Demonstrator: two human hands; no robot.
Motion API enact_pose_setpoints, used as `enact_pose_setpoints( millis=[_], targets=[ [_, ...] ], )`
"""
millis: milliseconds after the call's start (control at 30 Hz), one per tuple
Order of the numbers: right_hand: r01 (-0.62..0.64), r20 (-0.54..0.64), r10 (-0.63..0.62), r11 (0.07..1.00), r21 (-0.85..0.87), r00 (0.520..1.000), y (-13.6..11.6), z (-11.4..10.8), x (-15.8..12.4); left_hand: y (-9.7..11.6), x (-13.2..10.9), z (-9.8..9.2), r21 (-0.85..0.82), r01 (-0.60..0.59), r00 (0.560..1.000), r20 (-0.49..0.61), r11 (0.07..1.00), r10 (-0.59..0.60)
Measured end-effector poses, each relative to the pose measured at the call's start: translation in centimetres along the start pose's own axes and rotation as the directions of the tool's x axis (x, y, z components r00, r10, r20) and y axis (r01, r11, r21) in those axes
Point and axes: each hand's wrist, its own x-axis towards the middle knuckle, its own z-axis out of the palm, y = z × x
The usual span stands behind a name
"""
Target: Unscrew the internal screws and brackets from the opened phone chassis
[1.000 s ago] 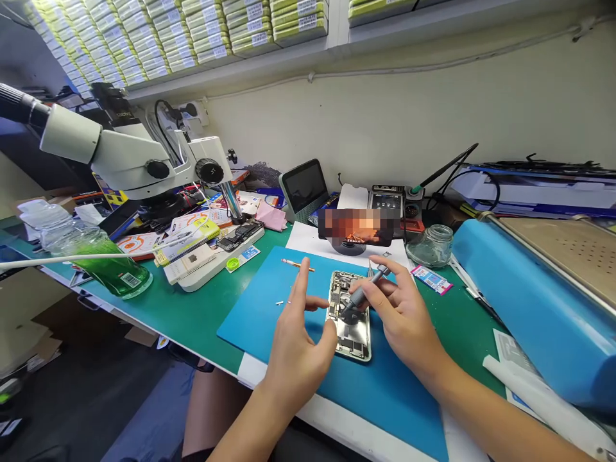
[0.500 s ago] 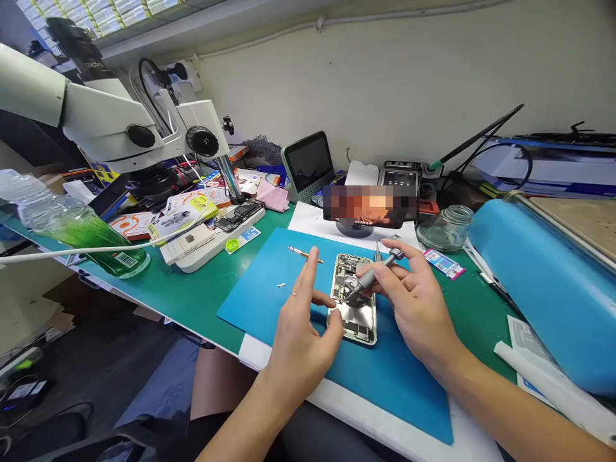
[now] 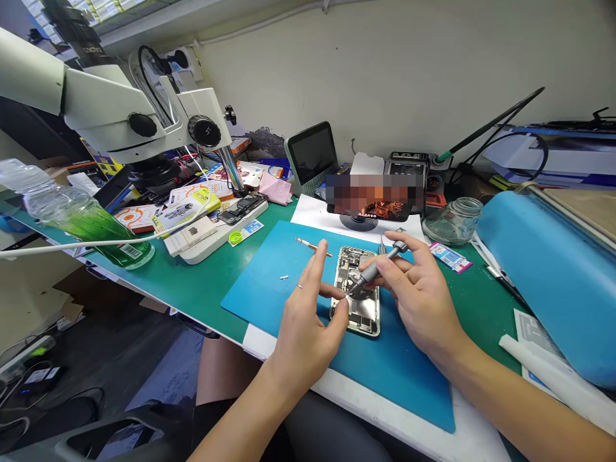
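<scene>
An opened phone (image 3: 364, 311) with its insides showing lies on a blue mat (image 3: 269, 282). My right hand (image 3: 418, 301) grips a grey screwdriver (image 3: 373, 273), its tip down on the phone's middle. My left hand (image 3: 308, 321) rests at the phone's left edge, thumb and forefinger pinched together near the screwdriver tip, other fingers spread upward. What the pinch holds is too small to see.
A white microscope (image 3: 110, 115) stands at the left with a green-filled bottle (image 3: 81, 221) below it. A pencil-like tool (image 3: 312, 246) and small white bits (image 3: 283, 278) lie on the mat. A glass jar (image 3: 455, 220), a small screen (image 3: 312, 154) and a blue roll (image 3: 548, 276) surround it.
The view has tilted down and shifted. My left thumb and forefinger have closed into a pinch by the screwdriver tip; my right hand keeps the screwdriver on the phone.
</scene>
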Motion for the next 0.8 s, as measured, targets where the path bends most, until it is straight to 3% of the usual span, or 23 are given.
enact_pose_setpoints(
  millis=[800],
  targets=[
    [0.002,0.028,-0.001,0.999,-0.034,1.000,0.02,0.02,0.07,0.09,-0.12,-0.03,0.006,-0.007,1.000,0.028,1.000,0.007]
  ],
)
